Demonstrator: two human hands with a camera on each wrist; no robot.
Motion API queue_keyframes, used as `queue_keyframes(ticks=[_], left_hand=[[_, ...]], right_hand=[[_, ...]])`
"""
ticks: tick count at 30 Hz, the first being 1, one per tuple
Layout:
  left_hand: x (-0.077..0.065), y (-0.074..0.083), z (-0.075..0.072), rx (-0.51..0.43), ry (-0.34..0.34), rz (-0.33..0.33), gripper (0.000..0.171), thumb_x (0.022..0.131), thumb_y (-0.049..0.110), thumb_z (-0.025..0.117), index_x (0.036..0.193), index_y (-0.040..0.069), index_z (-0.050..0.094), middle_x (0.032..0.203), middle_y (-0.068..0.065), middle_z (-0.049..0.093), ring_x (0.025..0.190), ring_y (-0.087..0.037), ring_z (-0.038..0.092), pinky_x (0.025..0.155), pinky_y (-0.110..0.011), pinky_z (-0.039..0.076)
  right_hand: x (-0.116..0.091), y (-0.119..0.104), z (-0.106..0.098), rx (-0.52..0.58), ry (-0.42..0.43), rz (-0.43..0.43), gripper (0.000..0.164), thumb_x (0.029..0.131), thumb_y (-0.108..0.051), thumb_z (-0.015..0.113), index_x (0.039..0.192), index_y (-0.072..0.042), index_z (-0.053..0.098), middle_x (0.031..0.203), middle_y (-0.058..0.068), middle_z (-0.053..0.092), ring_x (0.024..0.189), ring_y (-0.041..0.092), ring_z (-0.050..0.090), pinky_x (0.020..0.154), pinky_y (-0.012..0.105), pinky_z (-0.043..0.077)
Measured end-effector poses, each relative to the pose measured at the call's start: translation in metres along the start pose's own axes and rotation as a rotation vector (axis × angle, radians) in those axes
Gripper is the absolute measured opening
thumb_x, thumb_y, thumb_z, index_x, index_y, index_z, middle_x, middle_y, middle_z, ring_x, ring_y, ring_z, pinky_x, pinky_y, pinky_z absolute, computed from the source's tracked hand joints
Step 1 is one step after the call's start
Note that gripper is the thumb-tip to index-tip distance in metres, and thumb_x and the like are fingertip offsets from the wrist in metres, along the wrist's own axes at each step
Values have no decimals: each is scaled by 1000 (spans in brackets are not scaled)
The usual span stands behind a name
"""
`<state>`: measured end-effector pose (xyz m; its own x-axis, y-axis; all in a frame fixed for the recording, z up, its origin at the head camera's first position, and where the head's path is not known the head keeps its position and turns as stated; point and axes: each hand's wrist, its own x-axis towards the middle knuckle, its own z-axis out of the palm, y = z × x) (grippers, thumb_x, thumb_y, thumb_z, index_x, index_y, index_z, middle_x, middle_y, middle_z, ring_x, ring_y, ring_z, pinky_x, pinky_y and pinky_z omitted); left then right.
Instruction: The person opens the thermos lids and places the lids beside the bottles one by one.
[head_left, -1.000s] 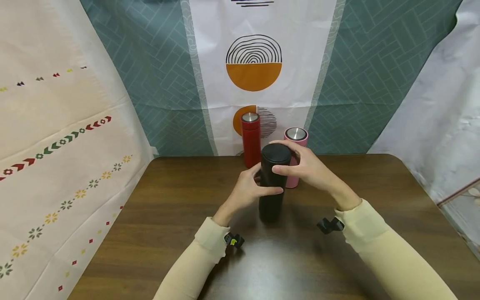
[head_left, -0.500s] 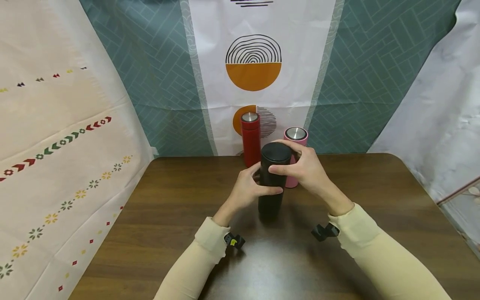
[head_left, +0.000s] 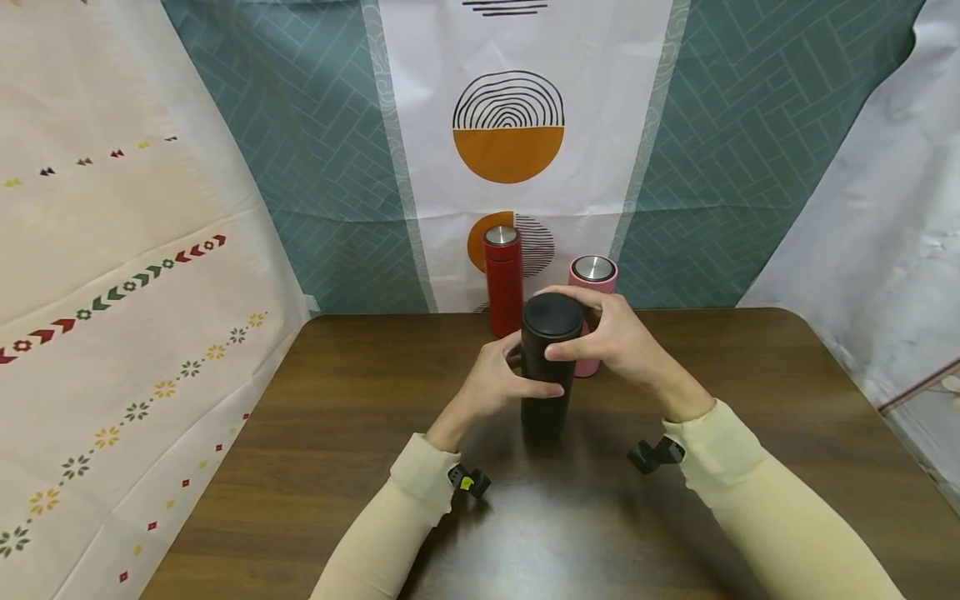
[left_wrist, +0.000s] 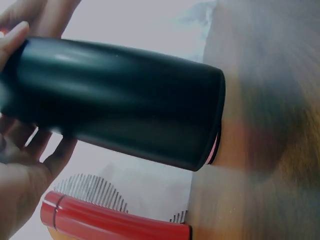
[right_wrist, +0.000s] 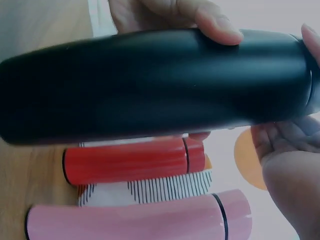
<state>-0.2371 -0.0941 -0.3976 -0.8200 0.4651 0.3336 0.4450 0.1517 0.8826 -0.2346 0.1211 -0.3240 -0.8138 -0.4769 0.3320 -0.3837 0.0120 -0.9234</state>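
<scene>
While a green-and-white patterned fabric sheet (head_left: pixel 607 125) hangs behind, a brown wood-grain tabletop (head_left: pixel 322 467) spreads below it. Near-upright over the middle is a tall, matte black cylindrical bottle (head_left: pixel 551 369) — whether its base touches the wood, I cannot tell. Behind it stand a slimmer, glossy red cylindrical bottle (head_left: pixel 504 287) and, partly hidden, a pink cylindrical bottle (head_left: pixel 600 284) with a silver-topped lid. Both hands hold the black one — the left-hand grip (head_left: pixel 495 379) curled round its body, the right-hand grip (head_left: pixel 618 342) round its top end.
</scene>
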Motion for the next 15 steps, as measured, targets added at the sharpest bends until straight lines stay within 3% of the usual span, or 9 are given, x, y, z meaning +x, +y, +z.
queue_keyframes(ticks=[4, 7, 11, 15], left_hand=[[0, 1, 4, -1, 43, 2, 66, 83, 27, 89, 143, 26, 60, 127, 7, 70, 113, -15, 67, 102, -45, 53], [1, 3, 7, -4, 95, 5, 65, 84, 26, 89, 142, 26, 60, 125, 5, 71, 110, -16, 69, 99, -41, 56], [2, 4, 7, -2, 136, 8, 68, 83, 21, 90, 144, 24, 60, 125, 2, 71, 108, -17, 71, 96, -38, 57], [2, 3, 6, 2, 121, 15, 67, 83, 19, 89, 144, 23, 60, 127, 3, 71, 109, -17, 70, 98, -40, 56]], right_hand=[[-1, 0, 3, 51, 1, 12, 63, 87, -4, 80, 146, -9, 56, 131, 16, 64, 116, 31, 63, 98, 36, 54], [-3, -1, 10, 43, 55, 29, 68, 90, -9, 78, 152, -15, 51, 137, 11, 62, 125, 27, 59, 104, 35, 50], [-3, -2, 20, -15, 159, 39, 69, 87, -13, 83, 149, -18, 54, 135, 7, 64, 123, 25, 61, 104, 34, 50], [-3, -6, 22, -14, 197, 22, 66, 84, -9, 87, 143, -14, 60, 128, 9, 68, 115, 26, 66, 99, 32, 54]])
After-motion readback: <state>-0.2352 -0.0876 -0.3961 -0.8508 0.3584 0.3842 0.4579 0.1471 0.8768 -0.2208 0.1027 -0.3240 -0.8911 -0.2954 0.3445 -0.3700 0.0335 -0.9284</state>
